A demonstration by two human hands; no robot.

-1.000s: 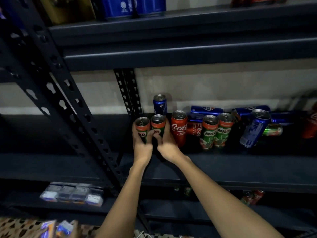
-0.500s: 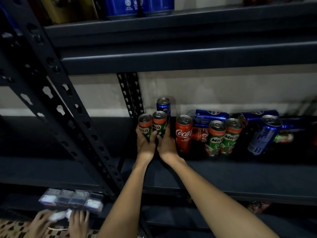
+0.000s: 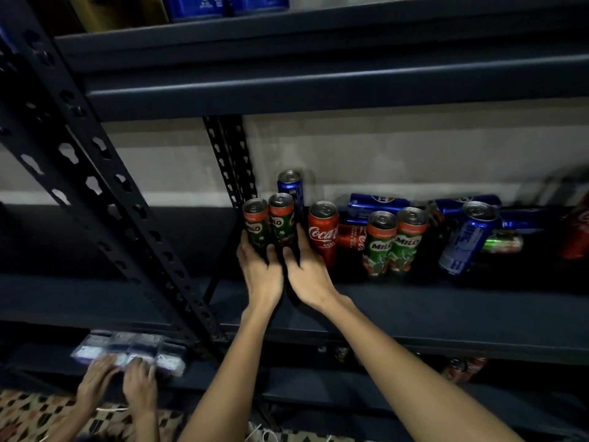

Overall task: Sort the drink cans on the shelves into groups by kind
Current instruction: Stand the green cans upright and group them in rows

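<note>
Since half a second ago the two Milo cans at the left have been pushed a little further back toward the rear upright post [image 3: 230, 161], so they now stand closer to the blue Pepsi can [image 3: 290, 186] behind them, and another person's hands [image 3: 119, 379] have come up onto the clear plastic pack [image 3: 127, 349] on the lower shelf at bottom left. The left hand [image 3: 259, 271] is half closed, its fingers curled round the lower part of the left Milo can [image 3: 256, 223], which stands upright just beside the post. The right hand [image 3: 307, 275] is likewise partly curled, thumb and fingers wrapped about the base of the second Milo can [image 3: 282, 218], which touches the first. Just right of that hand an upright red Coca-Cola can [image 3: 323, 232] stands on the middle shelf [image 3: 446, 307], with another red can lying on its side behind it. Further right a second pair of Milo cans [image 3: 393, 242] stands together, leaning slightly. Behind them blue Pepsi cans lie on their sides against the wall, and a blue Pepsi can [image 3: 467, 237] tilts at the right, with a green can [image 3: 503, 242] lying beyond it. On the upper shelf [image 3: 318, 30] blue cans [image 3: 223, 4] show only their bases.
</note>
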